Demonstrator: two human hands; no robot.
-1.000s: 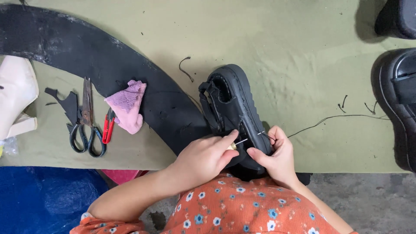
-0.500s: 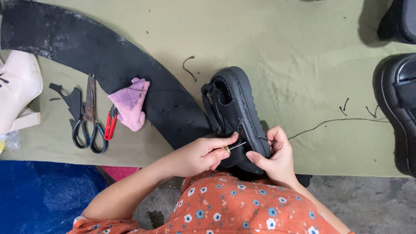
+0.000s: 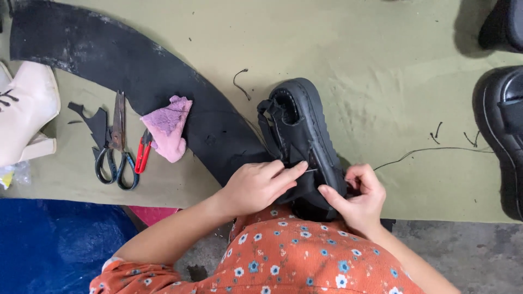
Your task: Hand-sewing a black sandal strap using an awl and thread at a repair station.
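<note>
Open cloth is left on the desk (image 3: 370,65) beyond and right of the black shoe (image 3: 302,136). Passage leftward is blocked by the black rubber sheet (image 3: 125,60), pink rag (image 3: 169,133) and scissors (image 3: 115,144); another shoe (image 3: 504,130) bounds the right edge.

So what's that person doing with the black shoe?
A person in an orange flowered top is working on a chunky black sandal-like shoe lying on the olive-green cloth table. The left hand pinches a thin needle at the shoe's side, while the right hand steadies its near end. A dark thread trails off to the right. Black-handled scissors, small red snips and a pink rag lie to the left, untouched.
</note>
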